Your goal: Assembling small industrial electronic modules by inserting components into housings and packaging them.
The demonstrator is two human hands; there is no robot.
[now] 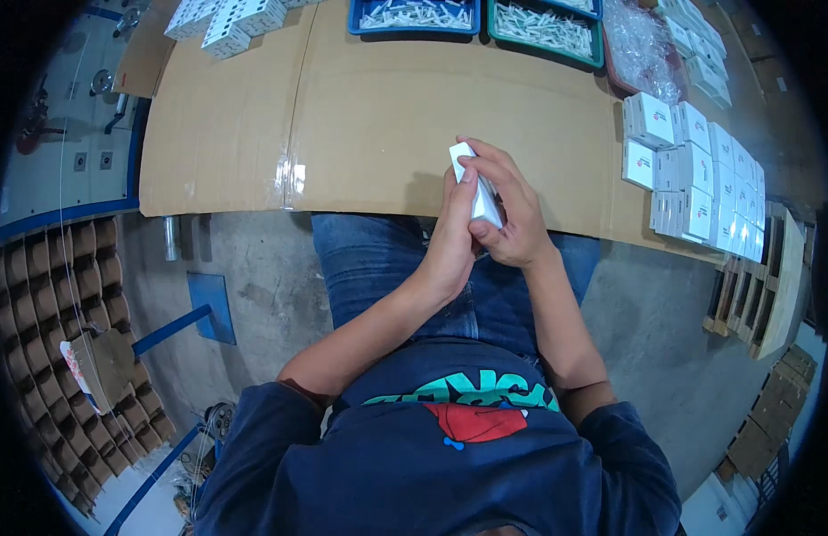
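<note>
Between my two hands, just above the near edge of the cardboard-covered table [378, 116], is a small white box [487, 211], tilted and partly hidden by fingers. My left hand [451, 228] presses against its left side, with the thumb lying along it. On the other side, my right hand [519, 210] curls its fingers over the top and sets its thumb near the bottom end. Both hands are closed on the box.
Stacked white boxes [697, 210] line the table's right edge, and more boxes [244, 22] sit at the back left. A blue tray [414, 34] and a green tray [546, 55] hold many small white pieces. Clear plastic bags [642, 54] lie beside them.
</note>
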